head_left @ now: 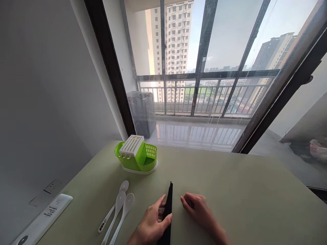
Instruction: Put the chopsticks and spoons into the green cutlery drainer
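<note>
My left hand (pixel 153 219) is closed round a bundle of black chopsticks (pixel 169 200), with its thumb across them and its fingers along their left side. Their tips point away from me, and their near ends run out at the bottom of the view. To the right, my right hand (pixel 198 207) rests on the table with curled fingers, apart from the chopsticks; I see nothing in it. Three white spoons (pixel 128 203) lie left of my left hand, bowls facing away from me, two of them overlapping.
A green utensil holder (pixel 133 163) with a white slotted top stands at the table's far left. Along the left edge lies a long white object (pixel 48 214) with dark markings. Beyond the pale green table (pixel 230 190) are a glass door and a balcony.
</note>
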Motion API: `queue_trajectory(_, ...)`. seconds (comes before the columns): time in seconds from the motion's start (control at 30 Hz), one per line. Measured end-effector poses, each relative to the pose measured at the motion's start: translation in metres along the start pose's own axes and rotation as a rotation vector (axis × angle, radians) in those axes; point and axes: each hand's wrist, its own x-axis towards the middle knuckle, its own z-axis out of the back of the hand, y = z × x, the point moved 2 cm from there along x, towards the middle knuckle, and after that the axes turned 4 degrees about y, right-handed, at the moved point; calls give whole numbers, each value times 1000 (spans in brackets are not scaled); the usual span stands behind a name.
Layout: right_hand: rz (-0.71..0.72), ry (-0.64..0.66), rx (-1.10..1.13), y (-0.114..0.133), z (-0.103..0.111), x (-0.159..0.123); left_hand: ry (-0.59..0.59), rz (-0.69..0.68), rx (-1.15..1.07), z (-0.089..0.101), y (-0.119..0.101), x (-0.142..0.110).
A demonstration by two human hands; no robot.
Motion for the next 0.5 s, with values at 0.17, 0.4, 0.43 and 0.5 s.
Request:
queue_trajectory(0.17,-4,6,2,0,1,-1,-84,0,81,6,7,-11)
queue_trajectory(0.4,6,-13,-9,4,3,-2,-474,-218,593,43,13,-30)
queue_trajectory(0.43,8,-16,-11,4,3,-1,-556,-249,665,53,16,-34)
queue_trajectory(0.5,7,-20,-18,4,3,-2,-699,-270,783,73,28,-40)
